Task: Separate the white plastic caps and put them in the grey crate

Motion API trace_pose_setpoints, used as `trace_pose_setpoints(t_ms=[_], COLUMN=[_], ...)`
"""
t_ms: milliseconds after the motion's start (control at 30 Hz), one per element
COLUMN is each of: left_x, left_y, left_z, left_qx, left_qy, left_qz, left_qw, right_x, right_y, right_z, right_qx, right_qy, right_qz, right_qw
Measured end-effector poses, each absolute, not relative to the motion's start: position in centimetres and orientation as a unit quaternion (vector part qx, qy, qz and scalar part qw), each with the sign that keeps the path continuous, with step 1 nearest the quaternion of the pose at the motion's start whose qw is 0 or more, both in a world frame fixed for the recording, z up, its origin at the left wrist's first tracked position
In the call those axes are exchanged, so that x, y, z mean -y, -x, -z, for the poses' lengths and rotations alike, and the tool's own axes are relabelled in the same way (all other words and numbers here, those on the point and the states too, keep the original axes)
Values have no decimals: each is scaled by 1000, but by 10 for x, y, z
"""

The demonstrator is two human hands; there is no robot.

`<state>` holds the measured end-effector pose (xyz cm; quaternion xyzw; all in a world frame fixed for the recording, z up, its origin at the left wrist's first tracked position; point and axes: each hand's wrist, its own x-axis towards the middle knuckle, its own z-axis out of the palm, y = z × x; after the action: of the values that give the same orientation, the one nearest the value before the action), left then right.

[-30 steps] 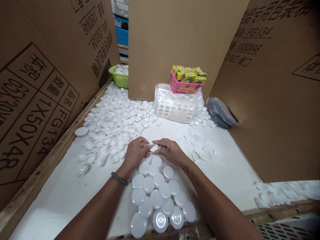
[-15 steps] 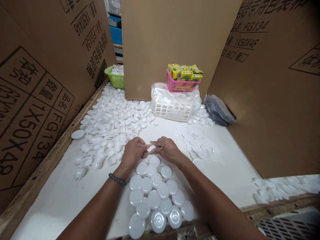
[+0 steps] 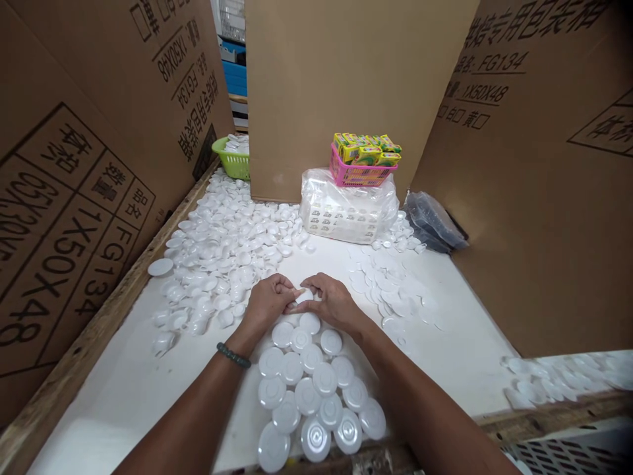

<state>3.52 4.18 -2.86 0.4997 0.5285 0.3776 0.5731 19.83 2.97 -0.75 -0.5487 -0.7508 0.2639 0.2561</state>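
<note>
A small white disc is pinched between my two hands above the middle of the white table. My left hand closes its fingertips on the disc's left side. From the other side, my right hand grips the same disc with thumb and fingers. Just below my hands lie several round, translucent white lids, each with a ringed centre. To the left spreads a heap of small white cup-like pieces. Thin flat white discs are scattered beyond my right hand.
Tall cardboard sheets stand around the table. Toward the back, a pink basket of yellow-green boxes rests on a plastic-wrapped white pack. A green basket of white pieces is at back left. Dark plastic bags lie at the right.
Both hands stay together on the white disc, which now shows more of its face between the fingers. The whole view has shifted slightly.
</note>
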Motion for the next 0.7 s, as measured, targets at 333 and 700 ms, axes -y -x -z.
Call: trace_pose_setpoints(t_ms=[333,700], left_x=[-38,-40], left_y=[-38,-33], left_z=[21,23], left_qx=[-561,-539], left_qy=[-528,-552], left_qz=[-361,-340], left_qw=[526,538], right_x=[-29,-19], right_y=[-193,-186], right_z=[8,16], right_qx=[732,723], right_qy=[568,600], right_qz=[-286,-195], right_qw=[244,280])
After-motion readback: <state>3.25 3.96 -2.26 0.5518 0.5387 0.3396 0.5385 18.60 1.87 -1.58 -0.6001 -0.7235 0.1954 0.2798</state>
